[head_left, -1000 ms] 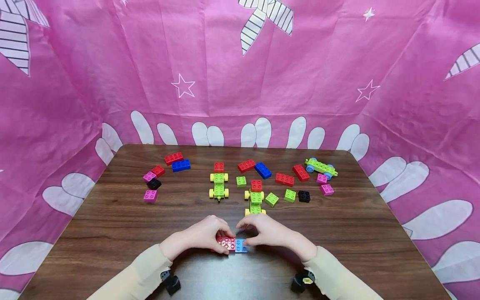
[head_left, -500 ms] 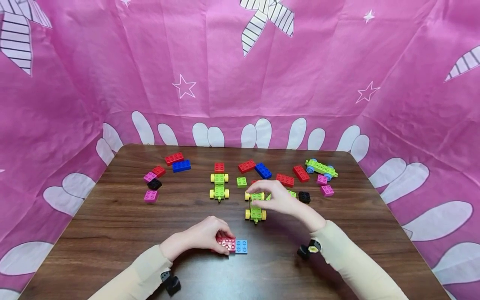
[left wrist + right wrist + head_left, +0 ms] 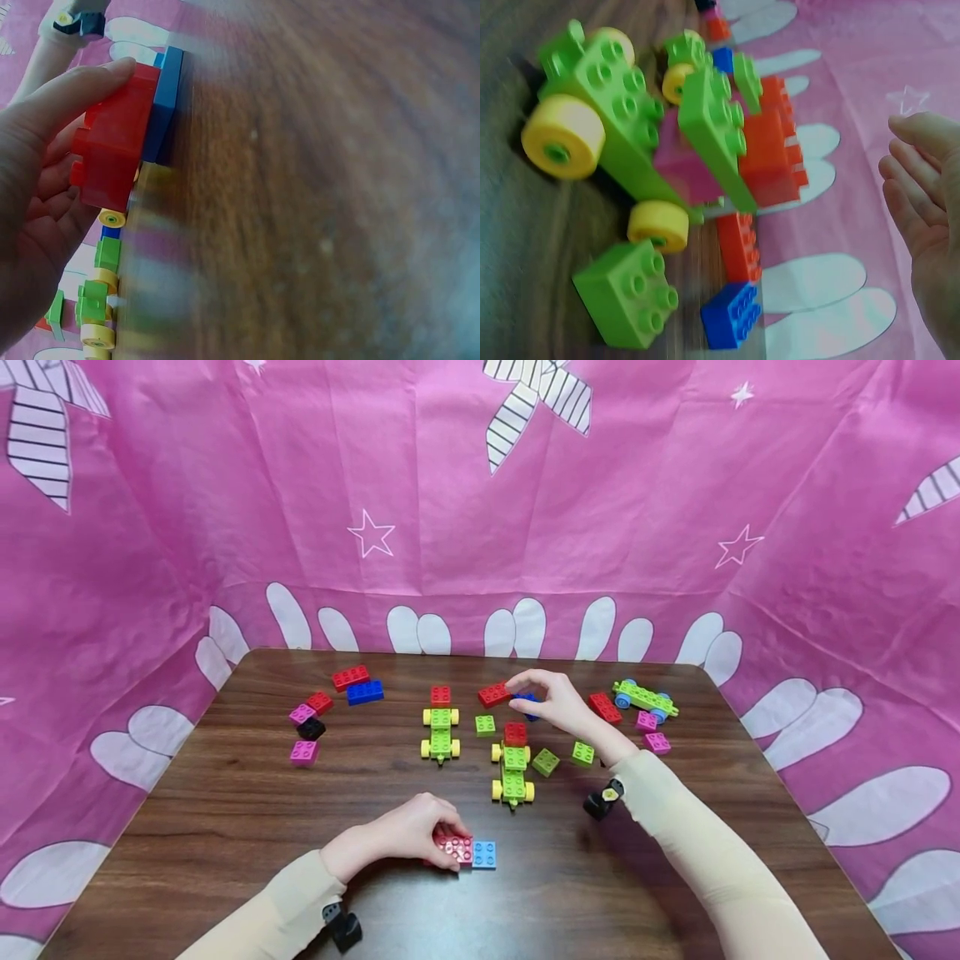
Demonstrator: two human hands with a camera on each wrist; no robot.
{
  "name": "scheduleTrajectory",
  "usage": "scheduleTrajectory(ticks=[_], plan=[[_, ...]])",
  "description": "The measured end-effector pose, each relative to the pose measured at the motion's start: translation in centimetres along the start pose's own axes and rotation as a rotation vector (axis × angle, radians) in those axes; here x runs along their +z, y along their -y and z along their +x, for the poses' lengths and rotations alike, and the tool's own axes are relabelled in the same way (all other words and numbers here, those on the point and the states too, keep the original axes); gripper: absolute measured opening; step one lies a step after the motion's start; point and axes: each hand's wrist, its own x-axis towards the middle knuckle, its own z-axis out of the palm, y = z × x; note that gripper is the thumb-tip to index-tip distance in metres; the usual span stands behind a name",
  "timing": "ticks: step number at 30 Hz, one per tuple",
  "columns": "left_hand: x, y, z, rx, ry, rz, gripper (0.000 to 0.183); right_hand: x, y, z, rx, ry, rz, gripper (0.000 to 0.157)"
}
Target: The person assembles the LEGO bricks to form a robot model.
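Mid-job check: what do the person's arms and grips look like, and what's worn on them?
The left grip and right grip are bare human hands, ungloved. Both arms wear long, plain cream fabric sleeves. Near each cuff sits a small, boxy black device, left and right; the right one bears a pale yellow mark, too small to read. No cables show.

The left hand [image 3: 408,828] covers the left part of a red studded plastic brick [image 3: 456,850]. Farther off, the right hand [image 3: 557,703] partly hides a dark-blue studded plastic brick [image 3: 530,709]. The brown wood-grain worktop [image 3: 322,225] blurs in the left wrist view.
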Motion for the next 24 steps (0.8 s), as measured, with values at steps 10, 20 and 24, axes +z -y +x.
scheduleTrajectory(ticks=[10,20,24], plan=[[0.1,0.1,0.1,-0.024,0.007,-0.017,0.033,-0.4,-3.7,2.2,0.027,0.035,-0.007,0.034],[0.2,0.1,0.0,-0.02,-0.001,-0.012,0.034,0.2,-6.4,4.0,0.036,0.072,-0.028,0.035],[0.2,0.1,0.1,-0.028,0.006,-0.017,0.034,0.5,-7.2,4.4,0.046,0.062,-0.104,0.036]])
